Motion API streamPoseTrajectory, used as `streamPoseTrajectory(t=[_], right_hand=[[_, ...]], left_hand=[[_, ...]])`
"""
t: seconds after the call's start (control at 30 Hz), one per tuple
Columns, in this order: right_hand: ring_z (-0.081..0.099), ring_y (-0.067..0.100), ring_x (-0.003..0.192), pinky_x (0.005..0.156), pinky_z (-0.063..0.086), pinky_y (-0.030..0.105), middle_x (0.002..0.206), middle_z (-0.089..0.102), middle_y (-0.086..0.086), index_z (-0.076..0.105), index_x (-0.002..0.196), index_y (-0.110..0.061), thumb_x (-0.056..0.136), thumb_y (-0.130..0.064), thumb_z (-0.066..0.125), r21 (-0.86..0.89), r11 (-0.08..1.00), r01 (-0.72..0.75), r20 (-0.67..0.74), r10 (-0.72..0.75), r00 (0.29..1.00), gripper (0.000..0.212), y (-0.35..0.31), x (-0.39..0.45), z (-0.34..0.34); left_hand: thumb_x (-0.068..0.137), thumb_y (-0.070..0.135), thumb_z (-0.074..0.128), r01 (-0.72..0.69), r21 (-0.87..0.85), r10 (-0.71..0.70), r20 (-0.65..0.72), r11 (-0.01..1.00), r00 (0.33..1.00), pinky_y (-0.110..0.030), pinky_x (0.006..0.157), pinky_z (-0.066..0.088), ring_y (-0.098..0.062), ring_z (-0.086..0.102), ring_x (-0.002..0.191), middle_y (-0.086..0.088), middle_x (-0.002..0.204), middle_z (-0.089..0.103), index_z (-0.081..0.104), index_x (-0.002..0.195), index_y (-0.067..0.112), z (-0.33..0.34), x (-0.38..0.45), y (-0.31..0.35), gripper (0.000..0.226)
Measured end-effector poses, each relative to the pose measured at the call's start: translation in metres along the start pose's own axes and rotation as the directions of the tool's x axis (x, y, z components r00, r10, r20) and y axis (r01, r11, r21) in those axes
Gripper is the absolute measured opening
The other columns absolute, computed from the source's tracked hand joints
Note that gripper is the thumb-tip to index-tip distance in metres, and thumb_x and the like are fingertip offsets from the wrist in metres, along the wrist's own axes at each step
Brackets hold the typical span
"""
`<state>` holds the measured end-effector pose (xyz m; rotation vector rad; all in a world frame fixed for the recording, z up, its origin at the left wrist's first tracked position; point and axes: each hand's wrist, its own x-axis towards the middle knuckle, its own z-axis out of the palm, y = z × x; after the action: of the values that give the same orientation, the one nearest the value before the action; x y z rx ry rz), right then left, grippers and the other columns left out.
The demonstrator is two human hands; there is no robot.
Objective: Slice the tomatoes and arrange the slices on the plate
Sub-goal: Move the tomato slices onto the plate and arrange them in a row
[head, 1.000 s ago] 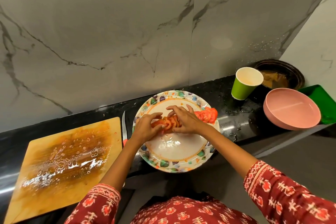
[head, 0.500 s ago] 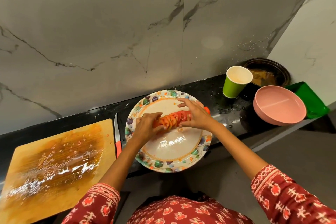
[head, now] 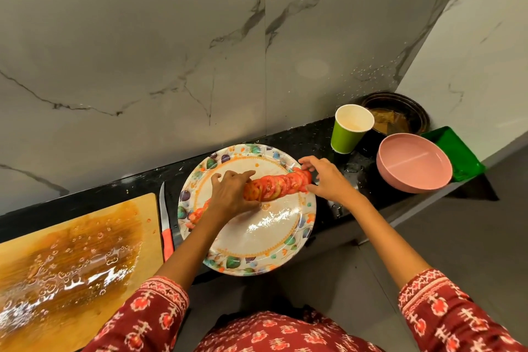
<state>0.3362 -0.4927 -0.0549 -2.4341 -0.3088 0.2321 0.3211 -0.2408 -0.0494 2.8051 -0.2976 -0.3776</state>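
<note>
On the black worktop point(head: 285, 137) sits a floral plate point(head: 257, 260) carrying a row of overlapping tomato slices point(head: 278, 186) across its far half. The left hand point(head: 231, 194) cups the row's left end, grip curled on the slices; the right hand point(head: 328, 180) pinches the right end. A knife point(head: 165, 223) lies just left of the plate, beside a wet cutting board point(head: 71, 260)
</note>
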Motion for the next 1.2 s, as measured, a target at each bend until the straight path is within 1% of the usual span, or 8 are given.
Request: streamPoseTrajectory(t=[0.17,0.23,0.3,0.37,0.47,0.63,0.9,1.2], right_hand=[[0.048,0.017,0.108,0.076,0.039,0.014,0.115,0.059,0.003,0.047,0.128,-0.015,0.075,0.001,0.066,-0.011,1.0,0.009,0.016,-0.009,1.0,0.059,0.002,0.006,-0.001],[0.049,0.019,0.111,0.081,0.043,0.019,0.117,0.059,0.004,0.046,0.128,-0.016,0.077,0.0,0.066,-0.025,1.0,0.018,0.045,-0.017,0.999,0.057,0.001,0.011,-0.001],[0.047,0.021,0.115,0.09,0.046,0.03,0.122,0.057,0.006,0.043,0.13,-0.022,0.078,-0.007,0.069,-0.07,0.998,0.011,0.099,-0.004,0.995,0.06,0.001,0.015,-0.003],[0.041,0.023,0.123,0.101,0.038,0.04,0.128,0.05,0.008,0.037,0.135,-0.025,0.077,-0.019,0.072,-0.169,0.986,0.012,0.148,0.013,0.989,0.068,-0.005,0.017,-0.005],[0.029,0.021,0.133,0.11,0.019,0.039,0.137,0.043,0.006,0.034,0.139,-0.023,0.077,-0.027,0.071,-0.283,0.953,0.11,0.184,-0.059,0.981,0.073,-0.015,0.019,-0.002],[0.025,0.017,0.138,0.117,0.001,0.045,0.137,0.046,-0.002,0.031,0.141,-0.02,0.077,-0.024,0.069,-0.247,0.951,0.186,0.242,-0.126,0.962,0.074,-0.021,0.022,0.011],[0.031,0.016,0.132,0.116,-0.001,0.047,0.127,0.053,-0.005,0.03,0.141,-0.021,0.077,-0.028,0.069,-0.273,0.933,0.233,0.232,-0.171,0.958,0.075,-0.017,0.026,0.007],[0.023,0.015,0.139,0.115,-0.008,0.048,0.139,0.046,-0.004,0.025,0.144,-0.023,0.074,-0.033,0.073,-0.256,0.944,0.21,0.281,-0.135,0.95,0.085,-0.017,0.028,0.001]], left_hand=[[0.077,0.05,0.067,0.009,-0.027,-0.01,-0.021,1.0,1.0,-0.044,0.108,0.02,-0.022,0.037,0.128,-0.003,0.136,0.048,0.033,0.14,0.028,0.004,-0.003,0.001,0.075],[0.078,0.05,0.066,0.018,-0.037,-0.019,-0.031,0.999,0.999,-0.044,0.107,0.02,-0.021,0.037,0.127,-0.003,0.135,0.049,0.033,0.14,0.028,0.004,-0.004,0.002,0.073],[0.077,0.051,0.067,0.032,-0.04,-0.033,-0.028,0.999,0.999,-0.045,0.108,0.02,-0.021,0.037,0.127,-0.002,0.134,0.049,0.033,0.14,0.029,0.004,-0.002,0.003,0.075],[0.074,0.055,0.068,0.044,-0.035,-0.045,-0.015,0.998,0.999,-0.047,0.108,0.02,-0.021,0.036,0.128,0.0,0.135,0.05,0.03,0.141,0.031,0.004,0.001,0.004,0.08],[0.072,0.056,0.069,0.047,-0.027,-0.047,0.005,0.999,0.999,-0.05,0.109,0.018,-0.022,0.034,0.131,0.002,0.137,0.049,0.028,0.142,0.031,0.004,0.005,0.006,0.085],[0.076,0.052,0.067,0.048,-0.008,-0.048,-0.006,0.999,0.999,-0.052,0.111,0.015,-0.021,0.036,0.13,0.0,0.137,0.048,0.03,0.141,0.032,0.009,0.01,0.01,0.077],[0.078,0.051,0.065,0.031,0.001,-0.031,-0.024,1.0,0.999,-0.052,0.113,0.012,-0.02,0.037,0.13,-0.001,0.137,0.048,0.031,0.141,0.031,0.013,0.012,0.017,0.074],[0.076,0.054,0.066,0.029,-0.015,-0.029,-0.036,0.999,0.999,-0.051,0.113,0.013,-0.02,0.036,0.13,0.0,0.138,0.048,0.031,0.141,0.031,0.013,0.015,0.02,0.077]])
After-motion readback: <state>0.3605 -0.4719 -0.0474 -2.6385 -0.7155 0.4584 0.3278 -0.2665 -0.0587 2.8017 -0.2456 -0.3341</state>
